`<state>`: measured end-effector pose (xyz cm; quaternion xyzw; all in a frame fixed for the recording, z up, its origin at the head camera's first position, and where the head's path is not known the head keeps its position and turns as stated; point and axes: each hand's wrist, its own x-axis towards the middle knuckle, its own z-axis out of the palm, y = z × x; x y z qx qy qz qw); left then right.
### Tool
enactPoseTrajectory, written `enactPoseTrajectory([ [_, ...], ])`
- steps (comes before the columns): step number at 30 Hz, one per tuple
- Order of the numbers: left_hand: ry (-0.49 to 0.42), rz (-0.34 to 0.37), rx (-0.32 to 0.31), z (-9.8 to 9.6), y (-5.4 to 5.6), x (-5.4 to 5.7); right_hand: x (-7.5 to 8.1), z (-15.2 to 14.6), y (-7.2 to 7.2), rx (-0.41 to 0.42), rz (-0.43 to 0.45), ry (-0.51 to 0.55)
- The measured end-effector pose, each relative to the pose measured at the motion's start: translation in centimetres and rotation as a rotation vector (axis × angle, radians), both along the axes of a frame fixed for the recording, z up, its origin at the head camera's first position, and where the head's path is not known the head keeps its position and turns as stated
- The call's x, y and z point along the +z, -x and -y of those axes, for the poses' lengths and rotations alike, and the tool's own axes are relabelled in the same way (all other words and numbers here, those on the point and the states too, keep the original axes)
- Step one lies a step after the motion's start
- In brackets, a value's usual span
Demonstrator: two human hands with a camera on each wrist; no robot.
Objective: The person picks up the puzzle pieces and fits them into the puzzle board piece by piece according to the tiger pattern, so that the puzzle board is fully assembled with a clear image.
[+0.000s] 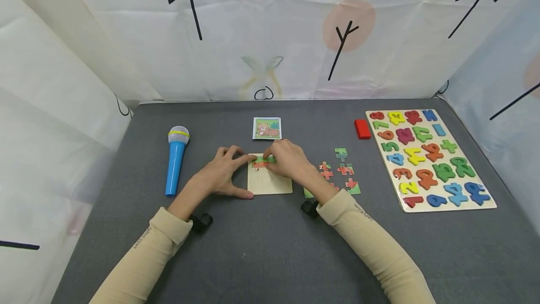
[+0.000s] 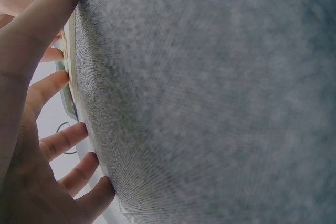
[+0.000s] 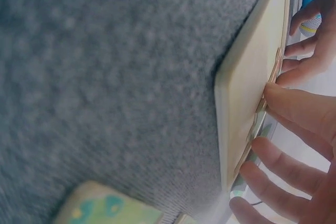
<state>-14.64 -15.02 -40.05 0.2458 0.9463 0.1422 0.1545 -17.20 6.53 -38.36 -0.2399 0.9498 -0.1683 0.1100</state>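
Note:
A light wooden puzzle tray (image 1: 270,184) lies flat in the middle of the table, a few joined green and red pieces (image 1: 259,163) along its top edge. My left hand (image 1: 225,172) is spread at the tray's left side, index finger reaching its upper left corner and thumb beside its lower left corner. Over the top row, my right hand (image 1: 288,158) pinches a jigsaw piece (image 1: 271,158) between thumb and index finger, down at the tray. The right wrist view shows that thumb (image 3: 278,95) touching the pieces; the hand partly hides them.
Loose jigsaw pieces (image 1: 345,169) lie right of the tray, some behind my right forearm. A small picture card (image 1: 267,128) sits beyond it. A blue toy microphone (image 1: 175,163) lies left; a red block (image 1: 362,129) and a number board (image 1: 428,161) lie right.

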Motion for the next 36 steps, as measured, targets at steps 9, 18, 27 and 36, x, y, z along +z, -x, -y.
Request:
enactPoseTrajectory([
  [9,0.016,0.004,-0.006,0.0,0.1,-0.1,0.0,0.1,-0.3,-0.025,-0.023,-0.016],
  [18,0.012,0.015,-0.004,-0.1,0.1,0.3,-0.3,0.0,-0.3,-0.014,-0.026,0.018],
  [27,0.016,0.011,-0.005,-0.2,0.2,0.2,-0.2,-0.2,-0.3,-0.008,-0.012,0.028],
  [36,0.024,0.005,-0.011,-0.2,0.2,0.0,0.6,-1.4,-0.2,-0.027,-0.066,0.016],
])
